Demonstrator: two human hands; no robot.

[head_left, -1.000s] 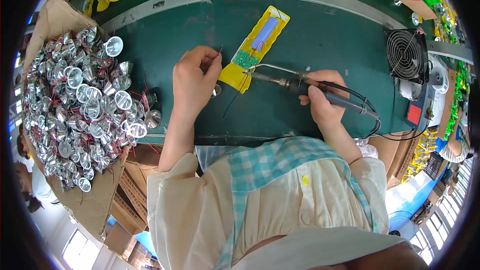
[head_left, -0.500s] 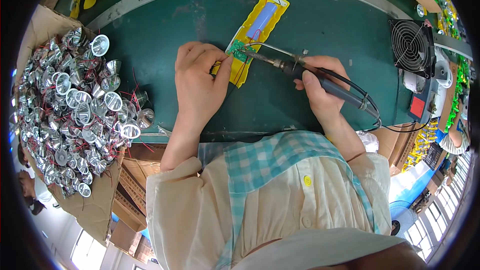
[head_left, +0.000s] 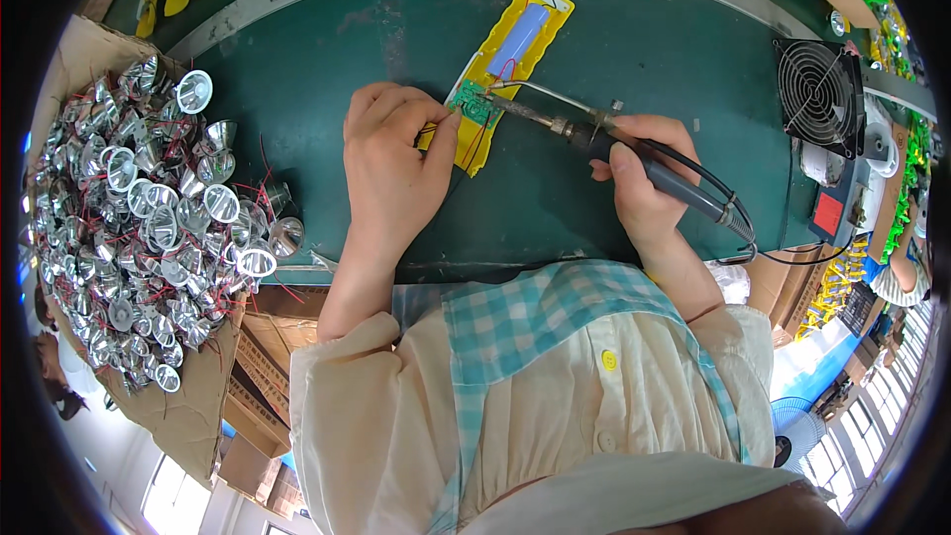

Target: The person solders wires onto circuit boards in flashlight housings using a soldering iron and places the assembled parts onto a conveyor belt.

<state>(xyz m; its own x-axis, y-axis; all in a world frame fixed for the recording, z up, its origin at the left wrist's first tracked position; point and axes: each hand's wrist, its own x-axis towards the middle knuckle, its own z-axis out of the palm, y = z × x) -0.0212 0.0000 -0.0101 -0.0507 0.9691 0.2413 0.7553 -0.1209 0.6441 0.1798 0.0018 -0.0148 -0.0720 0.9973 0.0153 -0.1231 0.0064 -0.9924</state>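
Covering some yellow casing point(head_left: 481, 145), the left hand point(head_left: 396, 147) perhaps pinches something hidden.

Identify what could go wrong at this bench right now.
The soldering iron has its tip at the green circuit board, close to the left hand, so a slip might cause a burn. The blue battery lies in the same yellow housing, so a stray touch could damage it.

Bright windows point(head_left: 897, 406) glare at lower right, edges bending and perhaps slightly blurred.
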